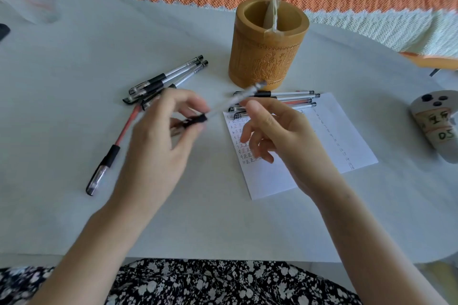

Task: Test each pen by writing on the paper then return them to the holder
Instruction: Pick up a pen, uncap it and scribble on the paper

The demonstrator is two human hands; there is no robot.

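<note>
On my feed, left hand point(158, 136) pinches the black end of the blurry pen point(230, 101), right hand point(280, 136) pinches its barrel, in front of the holder point(269, 57). Paper point(347, 136) shows numbered 正 rows; controller point(436, 131) tag says D5.

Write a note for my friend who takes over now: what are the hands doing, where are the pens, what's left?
Hands: left hand pinches the black end of the held pen; right hand holds its barrel.
Things: left pile and red pen lie on the table; right pile lies across the top of the paper.
Done: paper has test marks.
Left: holder has no pens; all must go back.
</note>
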